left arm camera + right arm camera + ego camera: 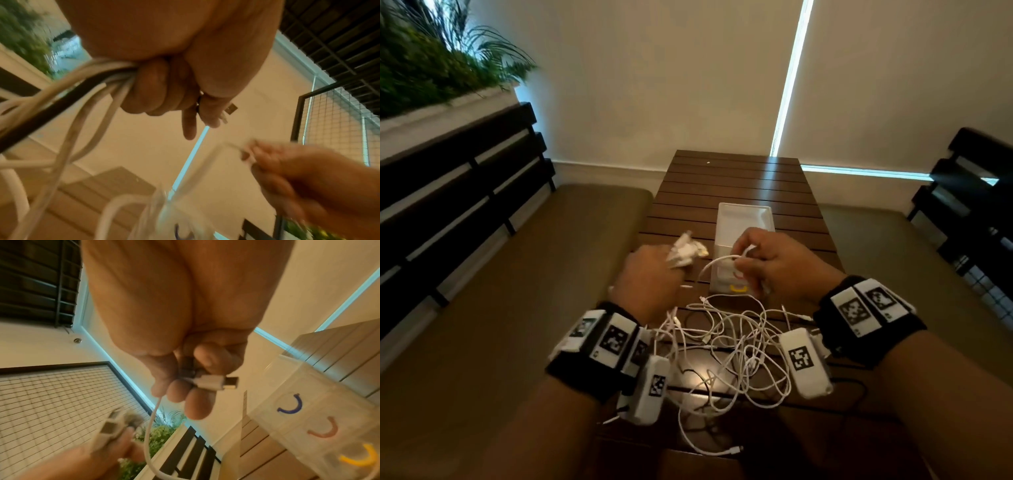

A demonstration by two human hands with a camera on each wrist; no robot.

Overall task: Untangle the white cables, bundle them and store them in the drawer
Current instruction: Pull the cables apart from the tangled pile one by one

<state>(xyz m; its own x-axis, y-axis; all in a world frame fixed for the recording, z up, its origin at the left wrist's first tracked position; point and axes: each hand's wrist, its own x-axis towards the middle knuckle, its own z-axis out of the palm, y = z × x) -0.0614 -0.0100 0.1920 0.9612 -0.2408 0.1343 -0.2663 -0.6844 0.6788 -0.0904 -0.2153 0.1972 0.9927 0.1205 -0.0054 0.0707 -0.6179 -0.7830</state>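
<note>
A tangle of white cables [732, 349] lies on the slatted wooden table [722, 181] between my wrists. My left hand [654, 270] is raised over the table's left edge. It grips a bunch of white cables [111, 78], whose plug ends [686, 249] stick out past the fingers. To the right, my right hand [743, 257] pinches one white cable [717, 262] near its USB plug [216, 381]. That cable hangs down in a loose curve. Just behind the hands stands a translucent drawer unit [744, 219] with blue, red and yellow handles [290, 405].
A black cable [61, 100] runs through the left hand's bunch and the tangle. Cushioned benches with dark slatted backs [458, 178] flank the table on both sides. A planter [431, 68] sits at the upper left. A wire mesh panel [61, 395] stands to the right.
</note>
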